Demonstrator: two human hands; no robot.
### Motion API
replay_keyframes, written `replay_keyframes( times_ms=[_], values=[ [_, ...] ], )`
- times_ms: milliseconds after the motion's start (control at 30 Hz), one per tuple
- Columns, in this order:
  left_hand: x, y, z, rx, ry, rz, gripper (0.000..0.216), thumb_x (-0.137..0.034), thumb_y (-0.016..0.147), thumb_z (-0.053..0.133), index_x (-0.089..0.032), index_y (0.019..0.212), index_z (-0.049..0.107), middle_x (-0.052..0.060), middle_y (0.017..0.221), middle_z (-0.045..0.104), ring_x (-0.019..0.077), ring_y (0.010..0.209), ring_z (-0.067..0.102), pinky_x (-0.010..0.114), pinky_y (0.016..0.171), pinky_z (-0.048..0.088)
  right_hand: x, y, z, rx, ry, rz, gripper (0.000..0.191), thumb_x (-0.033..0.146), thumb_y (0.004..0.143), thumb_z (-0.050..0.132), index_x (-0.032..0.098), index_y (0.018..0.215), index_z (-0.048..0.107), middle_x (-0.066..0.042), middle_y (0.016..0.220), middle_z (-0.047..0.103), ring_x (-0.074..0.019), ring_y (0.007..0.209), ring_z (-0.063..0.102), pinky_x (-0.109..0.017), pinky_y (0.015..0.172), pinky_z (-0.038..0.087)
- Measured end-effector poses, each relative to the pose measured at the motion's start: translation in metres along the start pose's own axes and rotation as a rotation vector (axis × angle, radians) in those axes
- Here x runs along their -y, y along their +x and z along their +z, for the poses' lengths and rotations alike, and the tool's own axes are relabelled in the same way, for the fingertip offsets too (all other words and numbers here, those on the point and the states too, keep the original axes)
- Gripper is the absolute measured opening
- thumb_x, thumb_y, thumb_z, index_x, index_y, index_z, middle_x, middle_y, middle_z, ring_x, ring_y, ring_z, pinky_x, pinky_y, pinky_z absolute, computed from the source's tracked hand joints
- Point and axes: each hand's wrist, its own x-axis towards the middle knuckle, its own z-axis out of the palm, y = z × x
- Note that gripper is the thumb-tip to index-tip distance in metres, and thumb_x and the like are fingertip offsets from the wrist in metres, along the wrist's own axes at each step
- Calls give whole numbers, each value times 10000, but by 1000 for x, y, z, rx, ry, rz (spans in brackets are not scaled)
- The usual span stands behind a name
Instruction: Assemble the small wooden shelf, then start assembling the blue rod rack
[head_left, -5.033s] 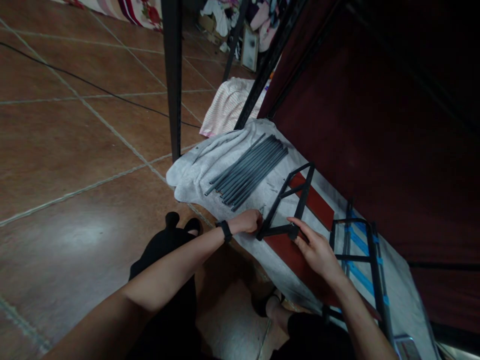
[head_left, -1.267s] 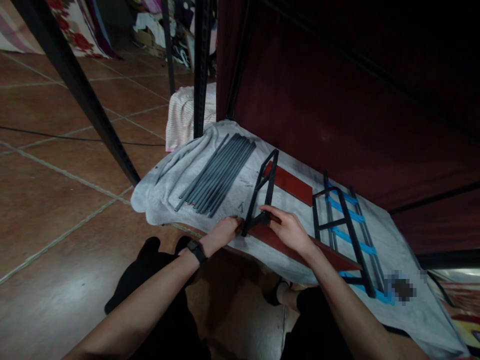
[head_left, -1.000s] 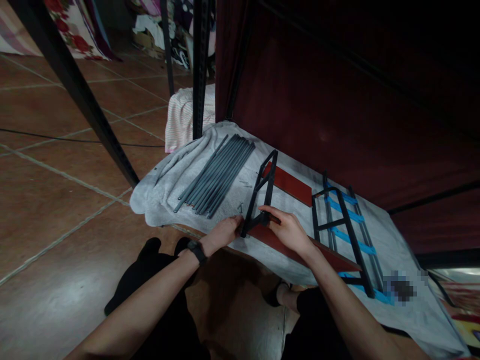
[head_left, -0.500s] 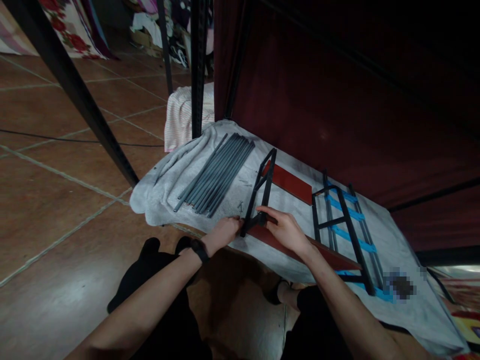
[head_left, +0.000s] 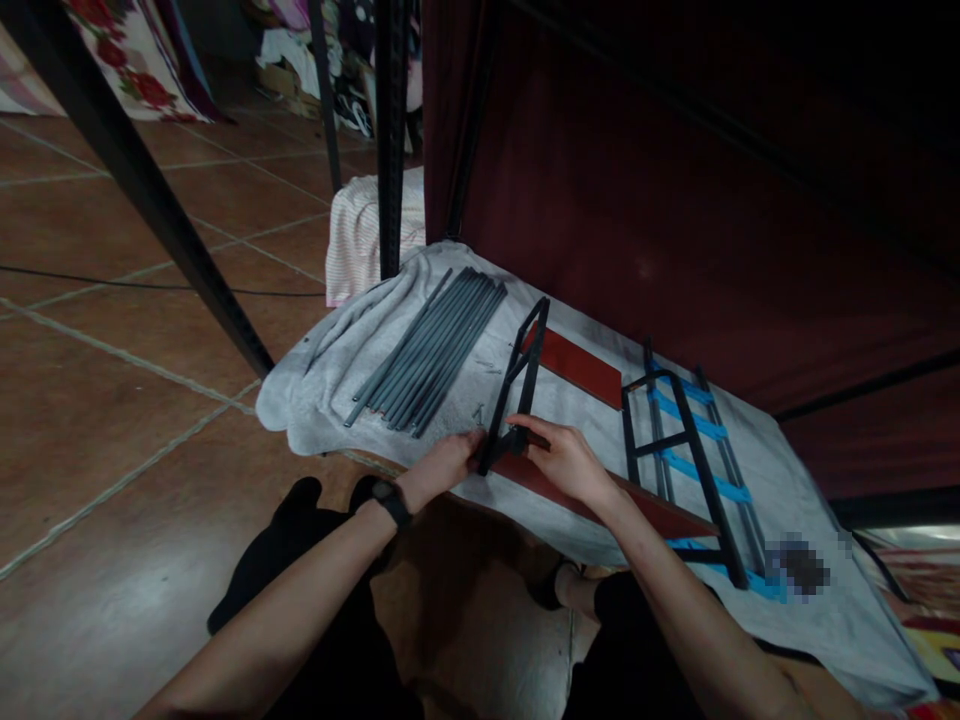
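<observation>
Black frame (head_left: 533, 370): right hand (head_left: 566, 461) gripping near end, fingers narrowing round it; left hand (head_left: 441, 466) touching near-left corner, finger hold remaining unclear; rods (head_left: 431, 350) lying left of frame.

From the person's head, the camera faces forward and down, near the held black frame (head_left: 533, 367). Tiled floor (head_left: 112, 430) lies towards nine o'clock.

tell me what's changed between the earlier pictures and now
Mostly the view: it swung right, so the grey rods sit further left in the picture and more of the cloth shows at right. Nothing was visibly taken hold of or let go: the left hand and the right hand stay at the near end of the black frame. Rods, red boards and second frame look unmoved.
</observation>
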Motion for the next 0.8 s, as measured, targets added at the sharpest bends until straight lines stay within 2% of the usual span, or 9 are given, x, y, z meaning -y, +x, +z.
replay_keyframes(
  times_ms=[133, 333, 500, 667, 800],
  values=[
    [1, 1, 1, 8, 73, 19, 242, -70, 889, 427, -152, 999, 626, 106, 965, 673, 212, 855, 661, 317, 776, 496, 0, -1, -1, 6, 2, -4, 536, 103, 829, 496, 353, 1285, 623, 57, 1196, 718, -189, 1070, 689, -333, 945, 533],
    [4, 2, 3, 8, 34, 10, 256, -72, 860, 480, -156, 1057, 619, 94, 1006, 681, 203, 876, 661, 302, 787, 500, 1, -1, -2, 4, 16, -2, 562, 83, 819, 479, 355, 1290, 619, 62, 1220, 708, -181, 1101, 678, -333, 974, 523],
    [3, 3, 5, 4, 131, 48, 296, -52, 890, 404, -132, 1056, 636, 128, 1001, 678, 230, 866, 666, 343, 794, 505, 1, 1, -2, 22, -2, -3, 566, 80, 820, 482, 354, 1297, 614, 60, 1225, 707, -180, 1111, 676, -331, 980, 519],
    [4, 4, 3, -2, 45, -13, 219, -93, 859, 510, -140, 1029, 639, 115, 1007, 677, 228, 883, 668, 327, 802, 507, 2, 0, -2, 15, -10, -23, 554, 81, 827, 480, 342, 1296, 615, 54, 1222, 709, -176, 1099, 679, -317, 964, 520],
    [4, 3, 3, 1, 37, 44, 304, -35, 868, 416, -147, 1045, 637, 111, 1009, 674, 211, 887, 660, 322, 811, 503, 4, 0, -2, 10, -32, -18, 536, 100, 838, 492, 342, 1299, 615, 50, 1200, 719, -183, 1066, 693, -327, 944, 531]
  ],
)
